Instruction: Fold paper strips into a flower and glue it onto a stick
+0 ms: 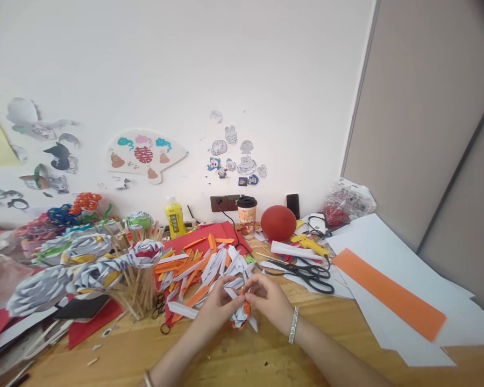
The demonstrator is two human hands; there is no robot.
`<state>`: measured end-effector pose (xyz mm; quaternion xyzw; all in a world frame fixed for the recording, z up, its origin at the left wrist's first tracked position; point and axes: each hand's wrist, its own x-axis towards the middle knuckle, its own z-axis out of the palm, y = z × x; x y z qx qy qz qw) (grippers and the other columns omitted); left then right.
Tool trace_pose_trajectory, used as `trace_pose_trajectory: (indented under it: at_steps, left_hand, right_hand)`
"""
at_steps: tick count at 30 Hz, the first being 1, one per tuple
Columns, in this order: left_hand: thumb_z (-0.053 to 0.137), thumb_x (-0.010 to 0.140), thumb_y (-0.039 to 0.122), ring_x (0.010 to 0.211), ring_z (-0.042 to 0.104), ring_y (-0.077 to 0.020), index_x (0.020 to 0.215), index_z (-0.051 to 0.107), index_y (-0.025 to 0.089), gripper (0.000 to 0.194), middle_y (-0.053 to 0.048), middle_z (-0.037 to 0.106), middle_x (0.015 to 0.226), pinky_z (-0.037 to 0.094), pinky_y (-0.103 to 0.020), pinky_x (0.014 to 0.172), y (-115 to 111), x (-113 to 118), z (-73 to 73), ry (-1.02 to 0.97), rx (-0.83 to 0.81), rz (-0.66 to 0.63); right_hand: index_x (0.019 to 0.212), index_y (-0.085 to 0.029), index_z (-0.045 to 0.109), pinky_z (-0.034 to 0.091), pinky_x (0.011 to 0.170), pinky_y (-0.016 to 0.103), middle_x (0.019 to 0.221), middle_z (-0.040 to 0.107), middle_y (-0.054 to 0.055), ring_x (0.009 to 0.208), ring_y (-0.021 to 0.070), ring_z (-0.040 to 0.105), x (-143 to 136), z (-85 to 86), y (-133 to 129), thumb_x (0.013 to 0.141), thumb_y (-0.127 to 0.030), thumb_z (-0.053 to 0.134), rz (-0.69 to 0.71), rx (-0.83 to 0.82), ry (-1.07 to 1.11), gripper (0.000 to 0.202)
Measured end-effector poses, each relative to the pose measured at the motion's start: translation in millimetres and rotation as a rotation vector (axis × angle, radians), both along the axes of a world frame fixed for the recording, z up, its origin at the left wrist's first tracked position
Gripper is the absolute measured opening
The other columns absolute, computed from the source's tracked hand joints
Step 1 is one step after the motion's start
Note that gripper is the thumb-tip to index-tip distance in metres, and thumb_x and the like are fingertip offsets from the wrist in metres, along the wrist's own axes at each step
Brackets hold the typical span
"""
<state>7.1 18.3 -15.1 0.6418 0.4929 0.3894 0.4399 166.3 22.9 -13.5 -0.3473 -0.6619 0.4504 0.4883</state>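
The wooden tabletop [234, 355] fills the lower frame, with white sheets [387, 242] and one orange strip [389, 294] at lower right. At left, about five grey-and-white paper flowers [84, 269] stand on sticks. Behind the hands, in the middle of the frame, lies a heap of folded white and orange paper pieces [201, 266], too many to count, on red paper [210, 236]. Further back: one red ball [278, 222], one cup [247, 216], one yellow bottle [175, 216]; one pair of scissors [310, 273] lies right of centre

Low in the centre, both hands meet on one small orange-and-white folded piece [242, 314]. The left hand [215, 306] pinches it from the left, the right hand [268, 301] from the right, fingers closed on its top; it hangs between and just below the fingertips, its long axis roughly upright. Both hands are equally near
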Motion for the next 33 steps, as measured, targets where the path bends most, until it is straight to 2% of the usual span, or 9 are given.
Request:
trace_pose_trajectory:
  at_steps: [4, 7, 10, 15, 20, 24, 30, 33]
  left_hand:
    - [0.057, 0.069, 0.048, 0.053, 0.047, -0.0114, 0.111, 0.037, 0.017, 0.056, 0.007, 0.047, 0.059, 0.038, -0.022, 0.049, -5.4, 3.2, 5.8, -0.060, -0.087, -0.061]
    - [0.056, 0.070, 0.049, 0.056, 0.048, -0.0109, 0.101, 0.046, 0.016, 0.046, 0.004, 0.052, 0.064, 0.038, -0.022, 0.052, -12.8, 6.5, 15.3, -0.132, -0.210, -0.167]
    - [0.056, 0.071, 0.045, 0.058, 0.049, -0.0103, 0.092, 0.050, 0.015, 0.036, 0.002, 0.054, 0.069, 0.039, -0.023, 0.055, -15.8, 7.8, 17.1, -0.230, -0.269, -0.262]
    - [0.058, 0.069, 0.028, 0.057, 0.048, -0.0096, 0.089, 0.051, 0.015, 0.025, 0.003, 0.054, 0.067, 0.038, -0.022, 0.054, -14.6, 10.4, 11.8, -0.243, -0.264, -0.233]
    - [0.056, 0.065, 0.022, 0.052, 0.047, -0.0089, 0.084, 0.050, 0.014, 0.022, 0.004, 0.055, 0.061, 0.037, -0.022, 0.052, -20.1, 16.7, 22.9, -0.218, -0.279, -0.231]
    - [0.056, 0.064, 0.024, 0.053, 0.047, -0.0085, 0.083, 0.047, 0.015, 0.022, 0.005, 0.054, 0.059, 0.036, -0.022, 0.053, -22.0, 17.7, 28.3, -0.223, -0.283, -0.243]
    - [0.058, 0.062, 0.018, 0.053, 0.045, -0.0073, 0.083, 0.048, 0.015, 0.024, 0.007, 0.049, 0.062, 0.035, -0.021, 0.053, -19.3, 15.4, 21.0, -0.225, -0.276, -0.232]
    - [0.060, 0.063, 0.022, 0.053, 0.045, -0.0077, 0.083, 0.048, 0.015, 0.024, 0.006, 0.049, 0.062, 0.036, -0.021, 0.053, -18.3, 14.9, 18.8, -0.218, -0.260, -0.247]
  right_hand:
    - [0.080, -0.018, 0.057, 0.046, 0.067, 0.026, 0.077, 0.059, 0.000, 0.070, 0.0139, 0.057, 3.1, 4.8, -0.3, 0.069, -0.018, 0.060, 0.066, -0.014, -0.057, 0.012]
    - [0.076, -0.018, 0.057, 0.046, 0.068, 0.026, 0.074, 0.059, -0.001, 0.071, 0.0133, 0.057, 5.0, 3.6, 1.1, 0.069, -0.020, 0.061, 0.120, -0.030, -0.013, 0.009]
    - [0.077, -0.017, 0.057, 0.046, 0.070, 0.027, 0.076, 0.060, 0.000, 0.073, 0.0138, 0.058, 7.1, 2.4, 2.6, 0.069, -0.023, 0.062, 0.179, -0.052, 0.026, 0.011]
    - [0.085, -0.018, 0.062, 0.045, 0.073, 0.028, 0.081, 0.064, 0.001, 0.077, 0.0147, 0.059, 13.2, 11.4, 2.2, 0.070, -0.019, 0.060, 0.247, 0.023, -0.081, 0.015]
    - [0.073, -0.018, 0.067, 0.045, 0.071, 0.026, 0.074, 0.064, 0.001, 0.073, 0.0143, 0.058, 16.5, 18.3, 2.4, 0.070, -0.018, 0.061, 0.178, 0.111, -0.182, 0.006]
    - [0.070, -0.019, 0.067, 0.046, 0.068, 0.026, 0.070, 0.064, 0.000, 0.069, 0.0138, 0.059, 14.6, 15.9, 3.8, 0.070, -0.020, 0.062, 0.172, 0.066, -0.116, 0.005]
    - [0.069, -0.018, 0.064, 0.048, 0.066, 0.027, 0.067, 0.063, -0.001, 0.066, 0.0141, 0.059, 12.8, 6.7, 6.4, 0.069, -0.027, 0.064, 0.227, -0.042, 0.029, 0.009]
    - [0.070, -0.017, 0.063, 0.048, 0.067, 0.028, 0.067, 0.062, -0.001, 0.066, 0.0141, 0.060, 12.7, 2.4, 8.9, 0.067, -0.030, 0.066, 0.253, -0.090, 0.083, 0.013]
